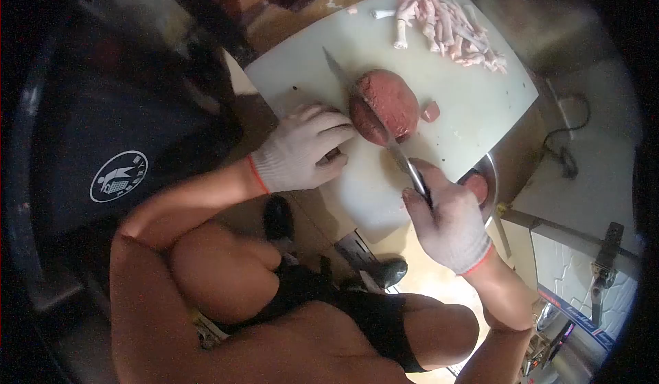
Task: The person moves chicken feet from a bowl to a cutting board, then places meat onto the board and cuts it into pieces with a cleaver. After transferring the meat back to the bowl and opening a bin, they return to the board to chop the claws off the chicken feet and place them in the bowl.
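Observation:
A rounded lump of red meat [392, 102] sits on the white cutting board [302, 82]. The long blade of a knife [336, 68] lies across its left side, tip pointing away from me. My right hand [447, 222], in a white knit glove, is closed around the knife's handle. My left hand [302, 149], gloved the same way, has its fingers bent with the tips against the meat's left edge. A small cut piece of meat [430, 112] lies right of the lump. Blade and hand hide part of the meat's near side.
A pile of chicken feet [446, 27] is at the board's far right. A metal bowl [493, 178] with red meat stands below the board's right edge, partly behind my right hand. A black bag [123, 123] with a white logo is at left. A cable [566, 140] hangs at right.

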